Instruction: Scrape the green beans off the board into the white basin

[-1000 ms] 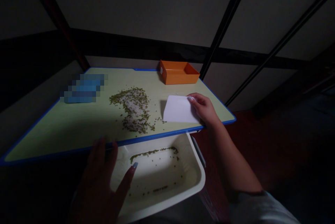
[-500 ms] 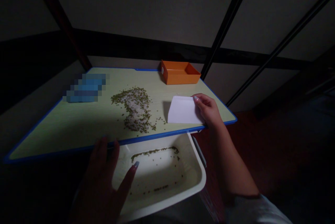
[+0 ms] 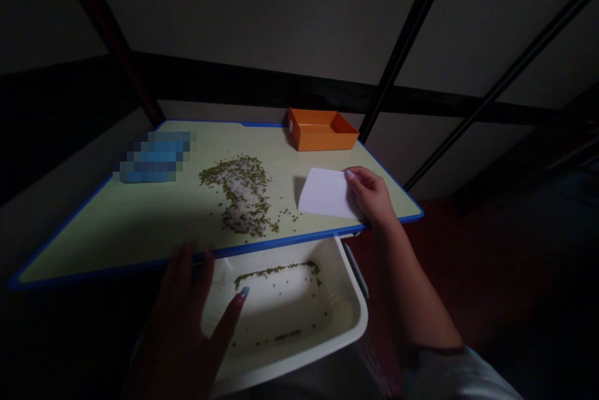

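The surface [image 3: 107, 219] is pale yellow-green with blue edging. It carries an open orange box [image 3: 327, 140]. Mixed green and white grains [image 3: 244, 191] lie left of and nearer than the box; a blue item [image 3: 156, 161], details blurred, lies farther left of the box.

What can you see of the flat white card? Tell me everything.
The flat white card is smooth, unmarked and looks like stiff paper or thin plastic. The right hand grips its right end, thumb on top. It looks tilted, toward the right of the blue-edged, pale green tabletop; whether its lower edge touches is unclear.
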A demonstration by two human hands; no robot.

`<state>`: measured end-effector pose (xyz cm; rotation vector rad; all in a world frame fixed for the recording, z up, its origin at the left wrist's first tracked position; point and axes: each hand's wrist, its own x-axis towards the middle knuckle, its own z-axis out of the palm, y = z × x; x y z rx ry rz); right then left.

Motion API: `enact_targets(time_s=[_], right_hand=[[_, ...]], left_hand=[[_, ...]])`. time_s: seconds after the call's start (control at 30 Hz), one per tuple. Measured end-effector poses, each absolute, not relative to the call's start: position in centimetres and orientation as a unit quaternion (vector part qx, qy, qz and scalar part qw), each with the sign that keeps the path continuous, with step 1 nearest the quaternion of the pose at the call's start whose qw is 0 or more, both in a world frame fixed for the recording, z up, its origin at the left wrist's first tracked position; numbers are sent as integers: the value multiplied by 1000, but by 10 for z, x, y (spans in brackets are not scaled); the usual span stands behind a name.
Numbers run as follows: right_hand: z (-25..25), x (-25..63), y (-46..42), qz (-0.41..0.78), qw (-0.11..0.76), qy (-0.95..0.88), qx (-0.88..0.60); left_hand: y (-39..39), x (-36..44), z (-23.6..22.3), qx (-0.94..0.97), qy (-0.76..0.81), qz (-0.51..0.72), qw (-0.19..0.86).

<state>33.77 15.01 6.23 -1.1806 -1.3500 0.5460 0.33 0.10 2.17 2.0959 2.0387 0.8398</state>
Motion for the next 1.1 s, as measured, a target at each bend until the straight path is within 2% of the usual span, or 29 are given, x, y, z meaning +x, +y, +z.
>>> enact_targets(time_s=[0.23, 0.47, 1.1], right_hand=[[65, 336, 147, 285, 572, -597, -484], [65, 338, 147, 285, 576, -593, -485], [67, 337, 143, 308, 588, -581, -471]], left_hand=[[1, 5, 20, 695, 665, 271, 33], [1, 4, 15, 704, 650, 286, 5], [0, -1, 11, 707, 656, 264, 12]])
